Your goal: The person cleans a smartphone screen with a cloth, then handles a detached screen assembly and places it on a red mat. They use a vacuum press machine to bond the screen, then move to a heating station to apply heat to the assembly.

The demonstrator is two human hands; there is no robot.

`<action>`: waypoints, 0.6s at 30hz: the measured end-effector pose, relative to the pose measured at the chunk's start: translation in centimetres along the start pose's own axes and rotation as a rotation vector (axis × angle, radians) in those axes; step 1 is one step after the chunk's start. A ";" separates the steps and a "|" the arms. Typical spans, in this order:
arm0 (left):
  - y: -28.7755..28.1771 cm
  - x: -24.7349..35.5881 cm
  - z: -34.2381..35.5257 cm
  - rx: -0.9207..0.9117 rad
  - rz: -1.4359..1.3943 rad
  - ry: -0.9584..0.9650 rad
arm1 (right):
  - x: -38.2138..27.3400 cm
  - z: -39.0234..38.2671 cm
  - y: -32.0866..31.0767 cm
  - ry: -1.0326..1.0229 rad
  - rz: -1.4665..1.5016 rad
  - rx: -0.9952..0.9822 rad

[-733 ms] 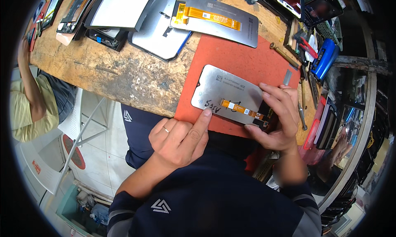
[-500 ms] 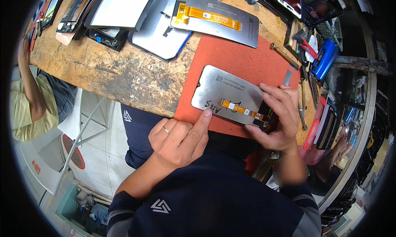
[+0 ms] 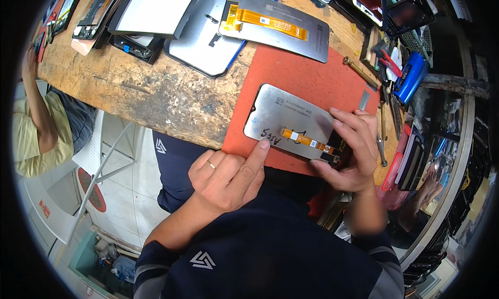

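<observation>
A phone display panel [image 3: 293,112] lies back side up on a red mat [image 3: 244,99], its metal back bearing handwritten marks and an orange flex cable [image 3: 305,140]. My right hand [image 3: 358,153] grips the panel's right end, the thumb at the near edge and the fingers at the far one. The index finger of my left hand [image 3: 228,177] stretches out, its tip touching the panel's near edge beside the handwriting. That hand's other fingers are curled, with a ring on one, and it holds nothing. A larger panel with a wide orange flex cable [image 3: 275,24] rests across the mat's far edge.
Phone shells and panels [image 3: 197,47] crowd the worn wooden bench [image 3: 156,96] at the far left. On the right lie a brass-coloured rod [image 3: 359,72], a blue tool [image 3: 410,78] and several screwdrivers. A person in a yellow top [image 3: 44,127] is at the left edge.
The whole scene has shifted very slightly in the picture. Both hands keep the same place on the panel.
</observation>
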State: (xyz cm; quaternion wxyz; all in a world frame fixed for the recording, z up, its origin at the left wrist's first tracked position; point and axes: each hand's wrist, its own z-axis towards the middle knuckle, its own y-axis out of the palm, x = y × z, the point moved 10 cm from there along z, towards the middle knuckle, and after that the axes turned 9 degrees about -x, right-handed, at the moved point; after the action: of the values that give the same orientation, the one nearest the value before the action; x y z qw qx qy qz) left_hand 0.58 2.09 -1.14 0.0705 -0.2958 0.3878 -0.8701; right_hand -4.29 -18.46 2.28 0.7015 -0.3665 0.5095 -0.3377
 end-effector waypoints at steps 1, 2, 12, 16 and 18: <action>0.0 0.0 0.0 0.005 0.000 0.000 | 0.0 0.0 0.0 0.002 -0.001 -0.001; 0.0 0.0 0.0 0.001 -0.001 0.000 | 0.1 0.0 0.0 0.005 -0.002 -0.001; 0.0 -0.1 0.0 0.002 -0.003 -0.003 | 0.0 0.1 0.0 0.005 -0.007 -0.002; 0.0 -0.1 0.0 0.000 0.001 -0.004 | 0.0 0.1 0.1 0.006 -0.009 -0.005; 0.1 -0.1 0.0 -0.002 0.000 -0.003 | 0.0 0.2 0.1 0.005 -0.011 -0.007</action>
State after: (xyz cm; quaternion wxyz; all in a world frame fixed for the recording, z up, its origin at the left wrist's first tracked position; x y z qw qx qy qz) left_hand 0.61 2.08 -1.22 0.0710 -0.2971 0.3885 -0.8693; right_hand -4.14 -18.36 2.28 0.6970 -0.3708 0.5104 -0.3409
